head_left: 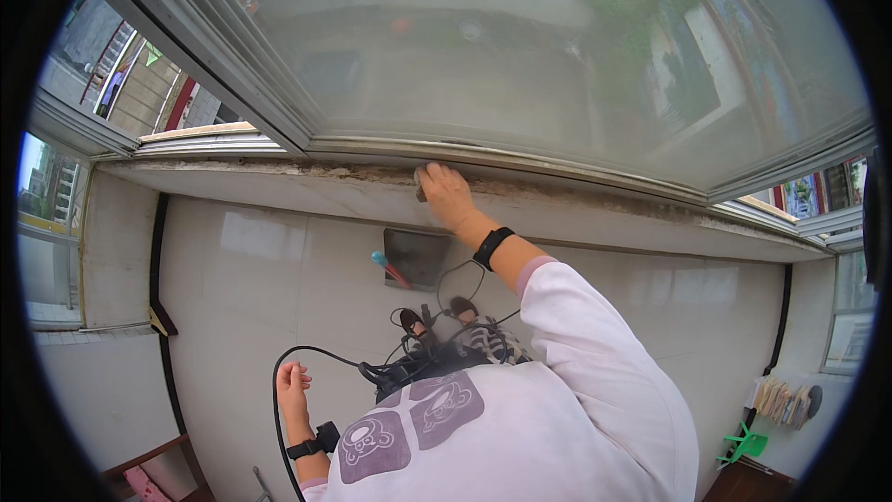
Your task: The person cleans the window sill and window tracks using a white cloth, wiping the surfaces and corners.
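Note:
My right hand (446,195) reaches forward to the worn, flaking window ledge (334,172), just below the window frame. Its fingers are closed around a small greyish object (420,185), mostly hidden by the hand; what it is cannot be told. Brown stains and rough patches run along the ledge on both sides of the hand. Low at my left side hangs my left hand (293,378), fingers loosely curled, with no object seen in it. A black cable loops around beside that hand.
A large hazy window pane (474,63) stands above the ledge. On the tiled floor lies a dark square panel (418,258) with a blue-and-red handled tool (390,268) on it. Black cables (446,310) hang near my feet. A green plastic item (746,443) is at the right.

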Available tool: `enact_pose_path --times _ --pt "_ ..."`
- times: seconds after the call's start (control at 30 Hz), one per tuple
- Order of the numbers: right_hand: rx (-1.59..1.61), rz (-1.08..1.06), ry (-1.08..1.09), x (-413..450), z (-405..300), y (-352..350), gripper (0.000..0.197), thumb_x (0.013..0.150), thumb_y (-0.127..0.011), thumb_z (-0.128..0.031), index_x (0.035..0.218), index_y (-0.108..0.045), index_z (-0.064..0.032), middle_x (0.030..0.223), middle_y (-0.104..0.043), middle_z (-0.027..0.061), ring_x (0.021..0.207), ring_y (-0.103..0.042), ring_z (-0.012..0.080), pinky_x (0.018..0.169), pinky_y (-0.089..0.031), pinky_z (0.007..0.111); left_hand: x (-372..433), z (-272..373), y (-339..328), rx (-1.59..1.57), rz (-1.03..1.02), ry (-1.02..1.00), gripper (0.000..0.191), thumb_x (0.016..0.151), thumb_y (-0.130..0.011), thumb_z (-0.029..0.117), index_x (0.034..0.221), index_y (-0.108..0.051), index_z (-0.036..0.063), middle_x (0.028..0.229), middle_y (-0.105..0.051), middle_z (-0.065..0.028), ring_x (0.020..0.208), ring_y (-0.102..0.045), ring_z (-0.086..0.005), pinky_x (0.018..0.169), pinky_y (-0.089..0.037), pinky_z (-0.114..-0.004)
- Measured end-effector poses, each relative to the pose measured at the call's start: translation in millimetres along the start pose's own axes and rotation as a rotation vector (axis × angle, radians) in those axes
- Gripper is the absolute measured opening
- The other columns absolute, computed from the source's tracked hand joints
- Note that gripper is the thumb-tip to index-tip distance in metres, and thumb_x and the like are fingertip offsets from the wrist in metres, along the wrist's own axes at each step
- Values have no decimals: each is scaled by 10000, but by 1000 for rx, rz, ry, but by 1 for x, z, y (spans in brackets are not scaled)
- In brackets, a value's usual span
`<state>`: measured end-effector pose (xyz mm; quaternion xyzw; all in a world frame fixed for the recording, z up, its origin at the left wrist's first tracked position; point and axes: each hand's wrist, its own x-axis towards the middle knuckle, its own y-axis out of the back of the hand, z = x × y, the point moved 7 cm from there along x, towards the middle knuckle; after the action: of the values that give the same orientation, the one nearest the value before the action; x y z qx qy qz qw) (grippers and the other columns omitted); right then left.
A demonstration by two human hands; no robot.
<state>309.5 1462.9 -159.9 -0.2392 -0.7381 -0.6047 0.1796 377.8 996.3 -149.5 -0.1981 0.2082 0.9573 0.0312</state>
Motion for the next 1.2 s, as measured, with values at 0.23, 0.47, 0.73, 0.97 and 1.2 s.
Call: enact_pose_path --times 0.23,0.47,0.73,0.97,1.2 --pt "-126 -72 -71 -32 28 6 270 712 -510 -113 958 -603 -49 817 -527 67 791 -531 213 727 -424 321 -13 8 0 13 45 30 150 873 -523 183 929 -571 52 792 -591 -36 603 -539 -82 516 -414 -189" --pt "-265 -186 -171 -115 116 86 342 715 -521 -40 1049 -584 -81 843 -514 82 819 -532 236 719 -422 349 -15 11 -30 9 -9 -17 151 866 -531 179 920 -573 45 793 -588 -40 608 -536 -85 524 -413 -194" --pt "-79 -3 -286 -117 124 105 265 724 -536 -65 982 -589 -40 840 -496 100 778 -525 267 664 -443 372 -22 8 -41 -12 -26 -33 153 862 -534 175 914 -575 37 772 -594 -48 592 -543 -89 501 -409 -194" --pt "-108 1 -235 -75 77 61 285 704 -586 -118 985 -589 -74 881 -491 79 869 -506 251 762 -407 393 -15 21 -35 34 -51 -36 143 866 -526 177 919 -570 52 775 -594 -33 594 -538 -80 495 -408 -185" --pt "-219 -177 -238 -119 121 108 340 726 -598 -155 1053 -578 -63 954 -479 80 927 -464 247 795 -372 384 60 4 -86 25 -235 -59 192 851 -524 167 987 -544 33 800 -596 -45 609 -539 -87 507 -413 -192"
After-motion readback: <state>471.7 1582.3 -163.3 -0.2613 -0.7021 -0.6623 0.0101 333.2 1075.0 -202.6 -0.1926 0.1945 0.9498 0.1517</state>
